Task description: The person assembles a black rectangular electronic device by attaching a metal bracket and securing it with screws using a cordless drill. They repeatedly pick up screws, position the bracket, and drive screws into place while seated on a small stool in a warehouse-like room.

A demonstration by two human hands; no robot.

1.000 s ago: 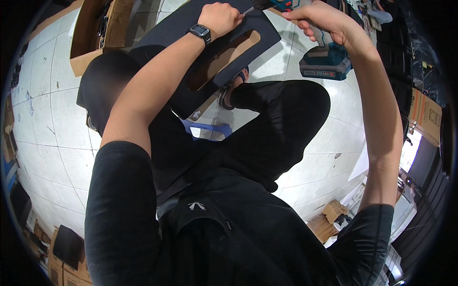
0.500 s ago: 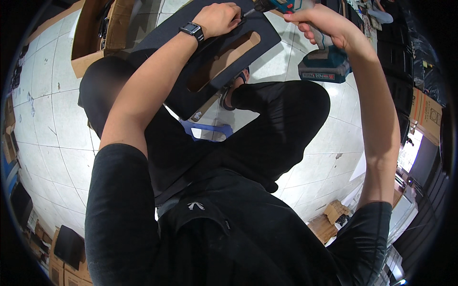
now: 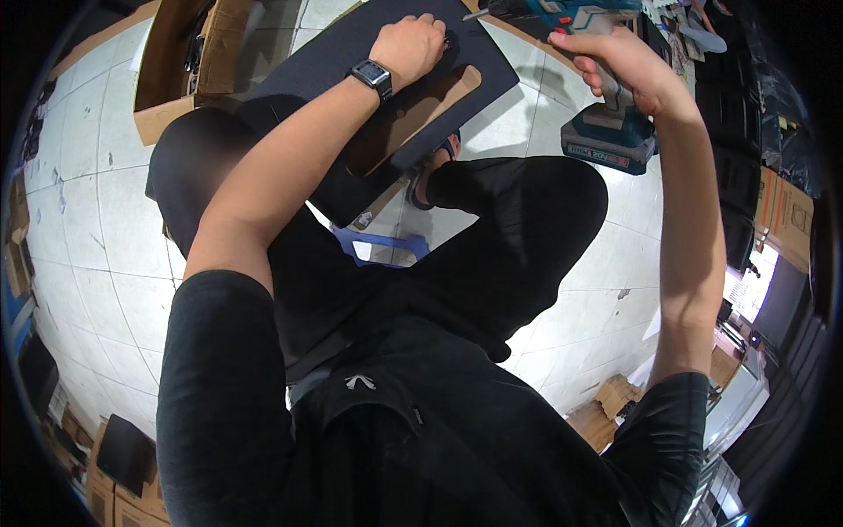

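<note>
A flat black panel (image 3: 351,53) with a long rounded cut-out rests across my knees above a white tiled floor. My left hand (image 3: 411,46), a dark watch on its wrist, is closed at the panel's upper edge and holds it down. My right hand (image 3: 615,66) grips the handle of a teal and black cordless drill (image 3: 606,132). The drill's bit points left toward the panel's top corner, close to my left hand. The bit's tip is at the frame's edge and hard to see.
An open cardboard box (image 3: 189,79) stands on the floor at the upper left. A blue plastic frame (image 3: 382,246) lies on the tiles between my legs. More cardboard boxes (image 3: 786,215) and dark shelving line the right side.
Both hands, the panel and the drill have stayed almost in place; the drill sits slightly lower and nearer the panel corner than before.
</note>
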